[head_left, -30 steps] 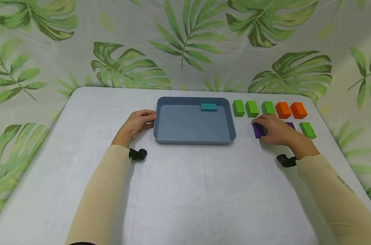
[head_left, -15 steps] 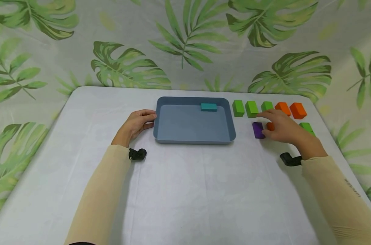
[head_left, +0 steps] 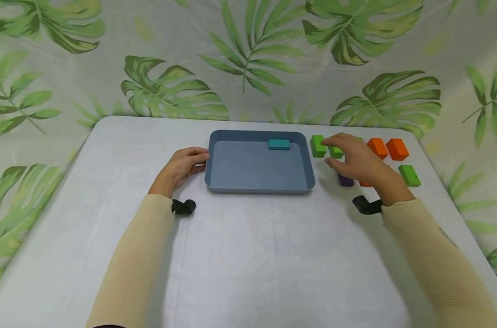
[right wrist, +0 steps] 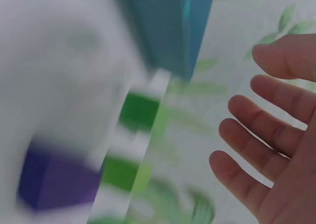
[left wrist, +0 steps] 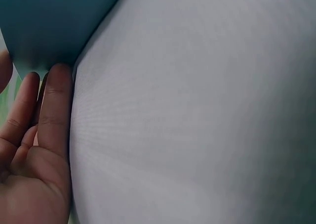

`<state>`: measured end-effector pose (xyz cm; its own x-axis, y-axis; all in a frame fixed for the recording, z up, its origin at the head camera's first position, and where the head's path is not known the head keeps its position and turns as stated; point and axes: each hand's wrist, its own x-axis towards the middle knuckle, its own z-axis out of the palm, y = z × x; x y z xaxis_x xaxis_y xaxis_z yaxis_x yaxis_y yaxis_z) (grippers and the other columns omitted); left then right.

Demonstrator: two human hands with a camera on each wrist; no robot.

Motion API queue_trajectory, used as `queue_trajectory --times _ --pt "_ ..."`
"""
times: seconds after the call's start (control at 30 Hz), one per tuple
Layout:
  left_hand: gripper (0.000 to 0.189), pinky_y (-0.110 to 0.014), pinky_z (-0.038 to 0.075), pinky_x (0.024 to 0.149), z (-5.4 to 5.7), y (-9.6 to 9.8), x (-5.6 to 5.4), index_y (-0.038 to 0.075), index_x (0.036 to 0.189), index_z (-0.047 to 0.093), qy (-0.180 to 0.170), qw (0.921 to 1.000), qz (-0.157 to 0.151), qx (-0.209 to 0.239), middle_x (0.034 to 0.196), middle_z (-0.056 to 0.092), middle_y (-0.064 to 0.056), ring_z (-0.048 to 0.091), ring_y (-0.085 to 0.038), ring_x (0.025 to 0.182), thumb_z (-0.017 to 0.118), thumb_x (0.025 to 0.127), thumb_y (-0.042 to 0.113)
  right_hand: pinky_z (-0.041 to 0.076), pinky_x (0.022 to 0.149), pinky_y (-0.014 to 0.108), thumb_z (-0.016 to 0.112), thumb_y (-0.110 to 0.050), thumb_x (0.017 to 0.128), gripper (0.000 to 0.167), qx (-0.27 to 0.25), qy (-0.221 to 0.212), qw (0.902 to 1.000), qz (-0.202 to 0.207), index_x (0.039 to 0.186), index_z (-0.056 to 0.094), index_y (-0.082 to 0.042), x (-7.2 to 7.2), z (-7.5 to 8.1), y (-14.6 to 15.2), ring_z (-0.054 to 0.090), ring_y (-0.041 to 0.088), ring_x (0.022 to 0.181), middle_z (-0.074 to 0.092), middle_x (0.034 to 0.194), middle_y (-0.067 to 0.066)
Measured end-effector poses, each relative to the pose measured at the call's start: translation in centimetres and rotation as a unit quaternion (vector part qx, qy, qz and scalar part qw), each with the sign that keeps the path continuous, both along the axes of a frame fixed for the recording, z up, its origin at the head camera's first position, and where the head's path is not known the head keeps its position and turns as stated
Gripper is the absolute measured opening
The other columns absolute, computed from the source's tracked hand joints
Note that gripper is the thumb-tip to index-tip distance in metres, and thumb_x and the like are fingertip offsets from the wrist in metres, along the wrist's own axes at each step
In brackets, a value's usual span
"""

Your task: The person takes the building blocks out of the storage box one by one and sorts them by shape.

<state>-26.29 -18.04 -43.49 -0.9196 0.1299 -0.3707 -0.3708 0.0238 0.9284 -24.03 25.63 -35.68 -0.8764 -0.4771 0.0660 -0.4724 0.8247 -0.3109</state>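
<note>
In the head view my left hand [head_left: 183,166] has its nearly straight fingers against the left wall of a shallow blue-grey tray [head_left: 252,173]. The left wrist view shows the fingertips [left wrist: 60,78] right at the tray's outer wall. A teal block [head_left: 279,144] lies inside the tray, toward its back right. My right hand [head_left: 358,159] hovers with spread, relaxed fingers and nothing in its grasp. It is over the green blocks [head_left: 317,146] and partly covers a purple block [head_left: 346,181]. The right wrist view shows this purple block [right wrist: 64,179] blurred, apart from the fingers.
Right of the tray stand two orange blocks [head_left: 397,149] at the back and a green block [head_left: 409,176] farther right. Part of another orange block [head_left: 365,184] shows under the right hand. A white cloth [head_left: 248,255] covers the table; a leaf-print curtain [head_left: 248,59] hangs behind.
My right hand has left the purple block, shifted right, then swung left and up over the green blocks, with its fingers spread. The left hand and the tray hold their place.
</note>
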Motion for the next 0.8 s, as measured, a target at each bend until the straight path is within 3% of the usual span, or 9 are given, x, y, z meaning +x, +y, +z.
queue_trajectory --times 0.1,0.2,0.33,0.5,0.8 --pt "0.046 -0.025 0.055 0.101 0.1 -0.2 0.0 -0.001 0.141 0.050 0.004 1.0000 0.001 -0.003 0.121 0.057 -0.002 0.060 -0.008 0.105 0.061 0.099 0.013 0.048 0.102 0.058 0.065 -0.011 0.093 0.042 -0.037 0.007 0.9988 0.030 0.134 0.058 -0.001 -1.0 -0.2 -2.9 0.056 0.038 0.118 0.059 0.130 0.020" --pt "0.046 -0.026 0.054 0.103 0.1 -0.2 0.0 -0.001 0.141 0.049 0.002 1.0000 -0.002 -0.001 0.123 0.056 -0.003 0.059 -0.009 0.108 0.061 0.099 0.013 0.050 0.099 0.054 0.064 -0.012 0.093 0.041 -0.042 0.000 0.9984 0.037 0.132 0.058 0.000 -2.1 -0.6 -6.0 0.058 0.037 0.114 0.062 0.127 0.020" --pt "0.046 -0.027 0.053 0.105 0.1 -0.1 0.0 0.000 0.141 0.049 0.000 1.0000 -0.006 0.001 0.129 0.055 -0.006 0.059 -0.011 0.111 0.061 0.099 0.013 0.051 0.099 0.053 0.058 -0.018 0.095 0.043 0.022 -0.041 0.9989 -0.009 0.134 0.057 0.003 -3.3 -0.7 -9.1 0.058 0.037 0.115 0.061 0.129 0.023" --pt "0.046 -0.028 0.053 0.106 0.0 -0.1 -0.1 -0.001 0.141 0.049 0.004 1.0000 -0.007 0.000 0.131 0.054 -0.008 0.060 -0.012 0.112 0.061 0.099 0.014 0.051 0.096 0.052 0.053 -0.024 0.096 0.049 0.097 -0.097 0.9885 -0.064 0.137 0.054 0.002 -4.7 -0.5 -11.4 0.056 0.035 0.114 0.057 0.134 0.023" --pt "0.045 -0.027 0.054 0.104 -0.1 -0.2 0.0 -0.001 0.140 0.049 0.002 1.0000 -0.006 0.000 0.127 0.055 -0.007 0.060 -0.012 0.111 0.061 0.099 0.013 0.044 0.109 0.062 0.054 -0.033 0.097 0.067 0.159 -0.166 0.9710 -0.067 0.155 0.032 -0.009 -5.5 -1.2 -13.1 0.040 0.043 0.139 0.031 0.157 0.026"
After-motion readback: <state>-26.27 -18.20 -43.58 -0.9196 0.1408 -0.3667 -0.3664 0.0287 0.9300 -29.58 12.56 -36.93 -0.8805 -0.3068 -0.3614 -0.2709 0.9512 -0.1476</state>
